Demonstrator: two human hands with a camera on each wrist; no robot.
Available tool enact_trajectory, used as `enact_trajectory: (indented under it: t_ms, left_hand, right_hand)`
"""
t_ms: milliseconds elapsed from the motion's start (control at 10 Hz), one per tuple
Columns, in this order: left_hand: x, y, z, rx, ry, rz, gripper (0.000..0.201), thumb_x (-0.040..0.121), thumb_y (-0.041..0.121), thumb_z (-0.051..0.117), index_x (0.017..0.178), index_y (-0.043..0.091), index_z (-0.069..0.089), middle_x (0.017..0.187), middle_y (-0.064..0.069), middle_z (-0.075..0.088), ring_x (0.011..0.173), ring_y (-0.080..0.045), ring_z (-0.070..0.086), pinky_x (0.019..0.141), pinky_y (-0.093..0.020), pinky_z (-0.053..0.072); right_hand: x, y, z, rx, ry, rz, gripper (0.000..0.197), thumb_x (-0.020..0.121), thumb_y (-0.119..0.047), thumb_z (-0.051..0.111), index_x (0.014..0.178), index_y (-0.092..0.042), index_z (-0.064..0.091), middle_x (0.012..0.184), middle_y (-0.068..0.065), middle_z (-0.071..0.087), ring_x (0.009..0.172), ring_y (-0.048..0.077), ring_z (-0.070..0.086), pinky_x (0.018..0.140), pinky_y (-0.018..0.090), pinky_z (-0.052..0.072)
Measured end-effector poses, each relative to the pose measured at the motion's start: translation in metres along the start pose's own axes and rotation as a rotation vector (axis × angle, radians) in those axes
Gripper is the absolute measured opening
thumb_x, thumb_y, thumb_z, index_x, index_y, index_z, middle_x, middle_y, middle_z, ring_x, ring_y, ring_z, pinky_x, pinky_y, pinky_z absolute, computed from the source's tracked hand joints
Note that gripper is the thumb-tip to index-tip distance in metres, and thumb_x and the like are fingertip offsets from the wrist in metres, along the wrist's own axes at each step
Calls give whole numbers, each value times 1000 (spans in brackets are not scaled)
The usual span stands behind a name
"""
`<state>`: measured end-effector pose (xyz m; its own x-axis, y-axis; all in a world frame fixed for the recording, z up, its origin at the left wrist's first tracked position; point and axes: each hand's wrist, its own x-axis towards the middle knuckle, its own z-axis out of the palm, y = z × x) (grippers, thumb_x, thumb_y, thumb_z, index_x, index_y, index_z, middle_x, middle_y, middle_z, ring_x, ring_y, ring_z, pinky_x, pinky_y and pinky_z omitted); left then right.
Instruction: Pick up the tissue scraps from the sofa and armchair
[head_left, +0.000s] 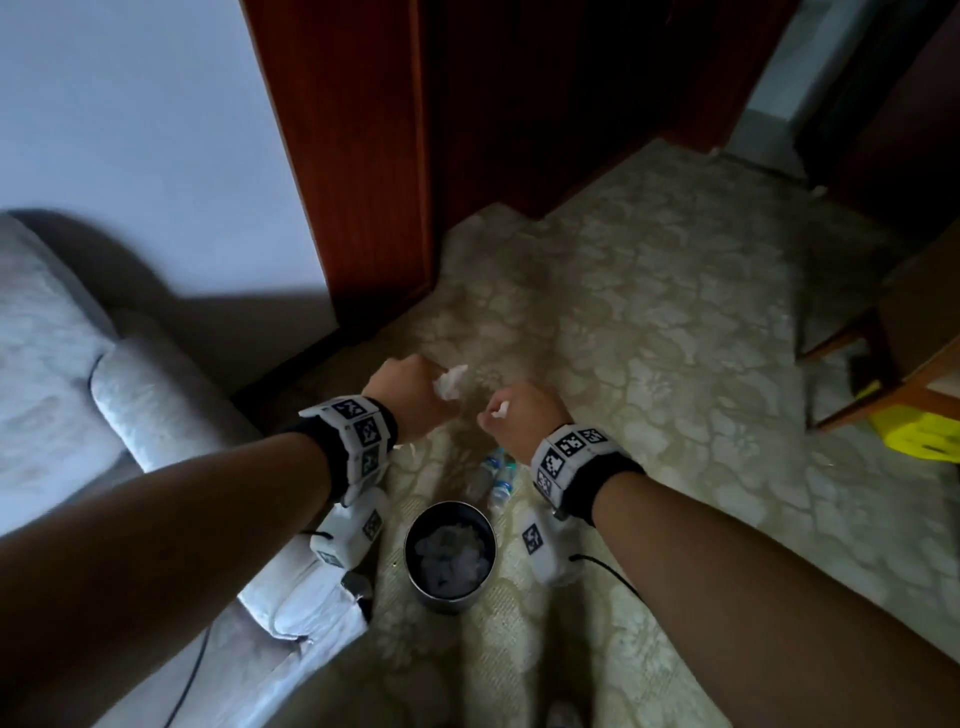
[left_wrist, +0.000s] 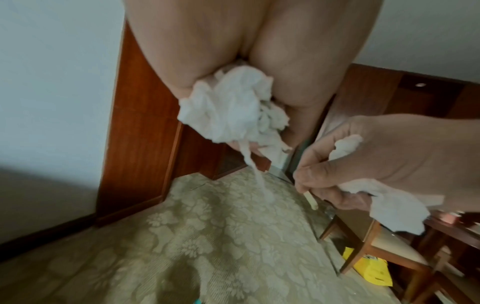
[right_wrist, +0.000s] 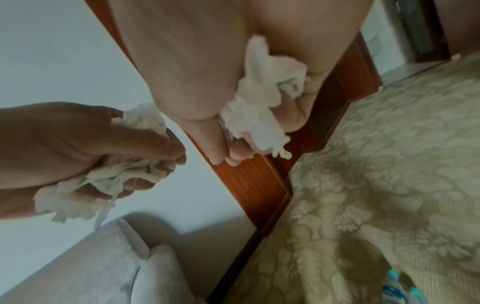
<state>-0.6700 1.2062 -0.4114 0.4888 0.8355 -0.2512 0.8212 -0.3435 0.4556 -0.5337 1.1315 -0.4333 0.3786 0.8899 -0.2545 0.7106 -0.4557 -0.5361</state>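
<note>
My left hand (head_left: 415, 387) grips a crumpled wad of white tissue scraps (head_left: 449, 382), seen close in the left wrist view as a bundle (left_wrist: 231, 109) with a thin strip hanging down. My right hand (head_left: 511, 410) holds another bunch of tissue scraps (head_left: 500, 410), its fingers curled round the bunch (right_wrist: 262, 92). Both hands hover side by side over the carpet, just beyond a round dark bin (head_left: 450, 556) that has white tissue inside. The grey armchair (head_left: 130, 415) stands to the left.
Two or three small plastic bottles (head_left: 496, 475) lie on the patterned carpet (head_left: 649, 322) beyond the bin. A red-brown wooden door frame (head_left: 353, 156) stands ahead. At the right are a wooden chair leg frame (head_left: 872, 358) and a yellow object (head_left: 919, 439).
</note>
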Motion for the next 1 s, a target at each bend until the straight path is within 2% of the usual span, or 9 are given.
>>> enact_trajectory:
  t_ms: [200,300,400,500,600,700,800,900,1000]
  left_hand:
    - [52,-67,138,-86,-52,-150,17,83,35,65,81,18,66,75,-2,72,71,-20,69,69,-35,60]
    - [73,-105,218,-87,-88,-195,14,79,35,64,78,21,63,71,0,70,67,-17,67,59,-27,53]
    - [98,-138,295,-85,-144,-234,14,79,39,62,84,26,60,80,0,66,66,-17,63,49,-21,42]
    - [120,-162,363,-64,-205,-238,17,83,37,61,92,23,58,88,-1,63,76,-22,61,49,-23,42]
    - [136,-183,415,-41,-236,-242,24,84,33,60,102,17,61,99,-7,69,91,-27,66,67,-29,51]
    - [148,-200,448,-25,-232,-269,29,85,29,61,112,17,61,104,-7,71,96,-26,67,81,-33,55]
    - [153,-206,461,-11,-222,-276,43,80,33,67,120,21,57,112,-1,67,102,-22,64,86,-32,53]
    - [156,-209,466,-4,-208,-276,51,75,39,72,121,26,55,116,-1,64,101,-20,64,85,-34,54]
    - [158,-204,463,16,-179,-263,59,74,42,75,126,24,54,119,-4,61,105,-22,61,83,-31,51]
  right_hand:
    - [63,89,119,-11,-109,-49,19,85,-24,64,84,-8,73,83,12,73,72,26,67,61,26,54]
    - [92,145,188,-35,-171,-35,23,82,-28,63,83,-7,72,83,15,73,77,30,68,69,34,59]
    - [120,195,251,-69,-211,-57,20,84,-25,62,85,-9,72,90,13,71,84,30,67,71,29,56]
    - [140,233,307,-110,-255,-104,14,82,-18,61,88,-7,67,93,15,69,87,32,66,77,36,57]
    - [154,260,351,-142,-334,-127,17,80,-16,61,96,-11,61,96,13,67,88,33,65,73,33,55]
    - [166,281,372,-196,-408,-161,24,84,-14,61,106,-6,59,103,13,64,95,32,62,68,28,44]
    - [174,293,379,-204,-438,-160,31,83,-19,65,111,-8,57,106,11,60,105,30,60,73,28,45]
    - [181,298,383,-117,-428,-121,46,80,-22,70,122,-10,56,115,10,64,106,27,61,81,28,49]
    - [188,297,379,-88,-413,-132,36,80,-21,69,113,-9,64,111,10,68,102,27,64,89,33,52]
